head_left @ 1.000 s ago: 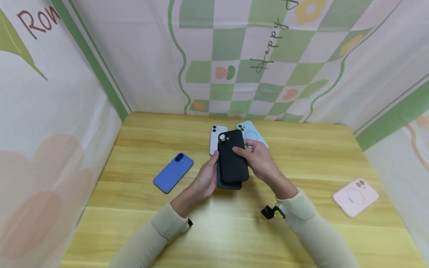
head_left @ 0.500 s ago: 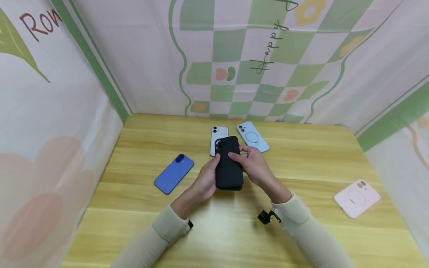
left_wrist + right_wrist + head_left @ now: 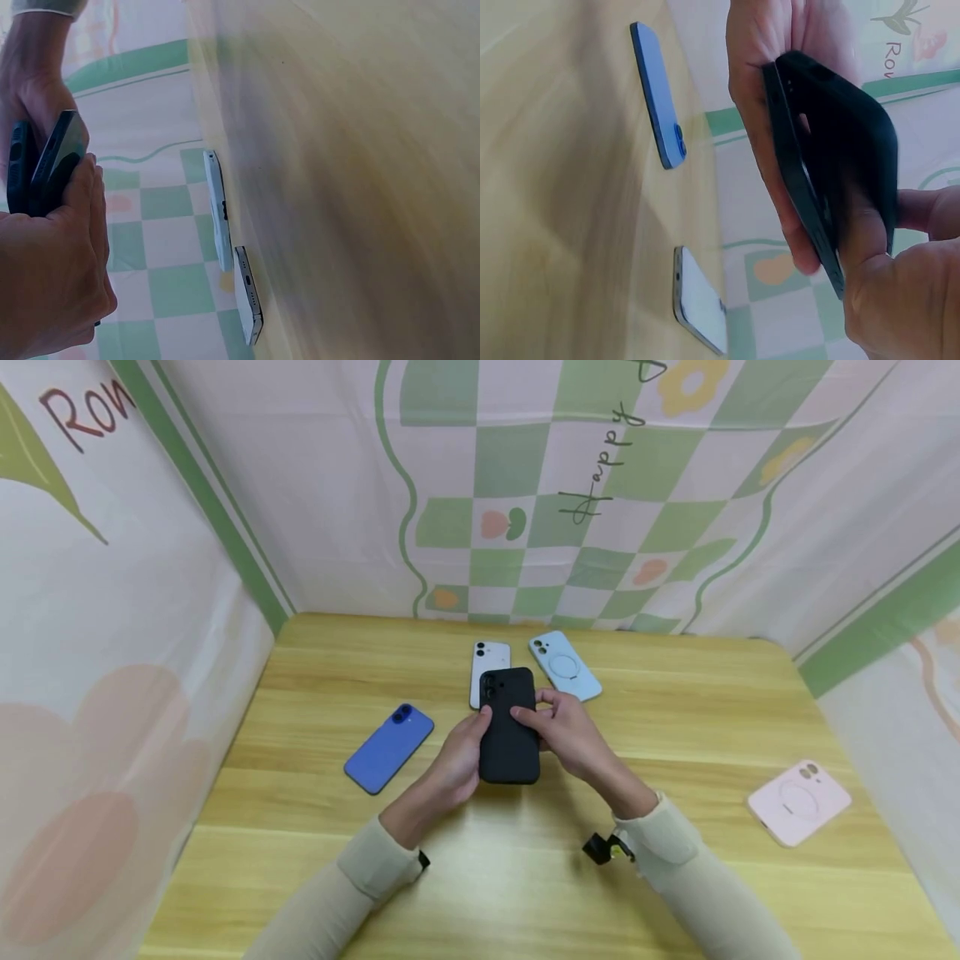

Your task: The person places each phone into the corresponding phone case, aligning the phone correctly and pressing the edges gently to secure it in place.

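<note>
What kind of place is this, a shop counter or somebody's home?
Probably neither: it looks like a small staged booth. A wooden table is walled on three sides by a printed cloth backdrop, and phones lie spread out on it, such as a blue phone and a pink case.

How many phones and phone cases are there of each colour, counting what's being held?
Black: 2, the black phone and black case held together by the left hand and right hand
Blue: 1
White: 1
Light blue: 1
Pink: 1
Total: 6
</note>
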### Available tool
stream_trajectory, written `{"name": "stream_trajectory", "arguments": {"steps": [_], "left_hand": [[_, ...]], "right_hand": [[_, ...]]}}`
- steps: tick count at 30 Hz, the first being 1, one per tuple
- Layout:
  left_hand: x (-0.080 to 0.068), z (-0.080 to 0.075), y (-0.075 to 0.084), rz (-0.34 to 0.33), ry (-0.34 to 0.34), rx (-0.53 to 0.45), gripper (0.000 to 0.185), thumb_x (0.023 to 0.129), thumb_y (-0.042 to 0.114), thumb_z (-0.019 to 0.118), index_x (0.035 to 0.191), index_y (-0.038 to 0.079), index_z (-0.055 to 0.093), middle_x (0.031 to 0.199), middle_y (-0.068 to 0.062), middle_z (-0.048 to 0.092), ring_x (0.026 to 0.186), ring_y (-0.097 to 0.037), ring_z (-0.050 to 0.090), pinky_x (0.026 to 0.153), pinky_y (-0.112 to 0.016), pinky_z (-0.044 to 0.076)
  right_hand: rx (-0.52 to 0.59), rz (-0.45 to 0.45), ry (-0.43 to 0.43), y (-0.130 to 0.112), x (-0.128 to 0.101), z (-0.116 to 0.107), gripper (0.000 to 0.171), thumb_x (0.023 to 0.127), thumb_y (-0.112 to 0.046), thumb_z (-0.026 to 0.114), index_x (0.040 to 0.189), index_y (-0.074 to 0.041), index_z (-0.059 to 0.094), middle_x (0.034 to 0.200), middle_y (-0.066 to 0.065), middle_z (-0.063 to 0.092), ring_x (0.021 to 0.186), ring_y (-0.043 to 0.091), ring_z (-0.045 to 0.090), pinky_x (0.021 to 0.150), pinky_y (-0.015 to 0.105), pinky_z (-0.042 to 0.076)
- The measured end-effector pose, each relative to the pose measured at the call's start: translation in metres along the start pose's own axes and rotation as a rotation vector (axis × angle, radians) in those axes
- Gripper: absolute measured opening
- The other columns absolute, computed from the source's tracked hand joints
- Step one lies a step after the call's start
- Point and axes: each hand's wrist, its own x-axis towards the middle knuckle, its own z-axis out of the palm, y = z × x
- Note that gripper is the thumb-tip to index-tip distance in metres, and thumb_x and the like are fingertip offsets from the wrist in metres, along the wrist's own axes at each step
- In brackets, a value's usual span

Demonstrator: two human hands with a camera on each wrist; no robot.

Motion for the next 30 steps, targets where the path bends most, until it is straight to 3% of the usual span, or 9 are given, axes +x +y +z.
{"name": "stream_trajectory", "arguments": {"steps": [10, 16, 21, 25, 30], "left_hand": [[0.0, -0.002, -0.001, -0.002, 0.037, 0.008, 0.056, 0.119, 0.033, 0.026, 0.16, -0.005, 0.029, 0.162, -0.022, 0.043, 0.152, -0.035, 0.039, 0.126, -0.047, 0.036], [0.0, -0.001, -0.001, -0.004, 0.072, 0.04, 0.052, 0.118, 0.03, 0.029, 0.156, -0.004, 0.036, 0.151, -0.024, 0.052, 0.143, -0.036, 0.049, 0.123, -0.049, 0.04], [0.0, -0.001, -0.001, -0.014, 0.053, 0.051, 0.052, 0.118, 0.029, 0.03, 0.16, -0.002, 0.033, 0.153, -0.021, 0.051, 0.145, -0.033, 0.048, 0.123, -0.049, 0.039], [-0.002, -0.001, 0.0, -0.039, 0.023, 0.073, 0.052, 0.119, 0.029, 0.029, 0.163, 0.004, 0.032, 0.157, -0.018, 0.051, 0.147, -0.033, 0.047, 0.122, -0.05, 0.041], [-0.003, 0.001, 0.001, -0.061, -0.011, 0.097, 0.051, 0.119, 0.029, 0.029, 0.164, 0.008, 0.033, 0.157, -0.016, 0.052, 0.146, -0.031, 0.048, 0.12, -0.049, 0.044]], "right_hand": [[-0.221, -0.101, 0.04, -0.006, -0.006, -0.022, 0.028, 0.107, -0.016, 0.063, 0.117, 0.01, 0.067, 0.091, 0.018, 0.078, 0.075, 0.025, 0.078, 0.074, 0.043, 0.067], [-0.52, -0.248, 0.143, -0.016, -0.005, -0.035, 0.02, 0.106, -0.018, 0.066, 0.103, 0.001, 0.074, 0.09, 0.015, 0.079, 0.076, 0.021, 0.078, 0.065, 0.03, 0.065], [-0.779, -0.362, 0.214, -0.026, 0.002, -0.041, 0.021, 0.105, -0.023, 0.069, 0.106, -0.004, 0.077, 0.099, 0.012, 0.08, 0.092, 0.029, 0.076, 0.075, 0.044, 0.063], [-0.828, -0.364, 0.143, -0.029, 0.014, -0.043, 0.028, 0.107, -0.031, 0.066, 0.116, -0.007, 0.078, 0.11, 0.01, 0.079, 0.107, 0.032, 0.073, 0.086, 0.05, 0.061], [-0.735, -0.292, -0.004, -0.032, 0.024, -0.045, 0.031, 0.109, -0.033, 0.062, 0.123, -0.009, 0.076, 0.116, 0.01, 0.077, 0.103, 0.026, 0.074, 0.083, 0.046, 0.063]]}}
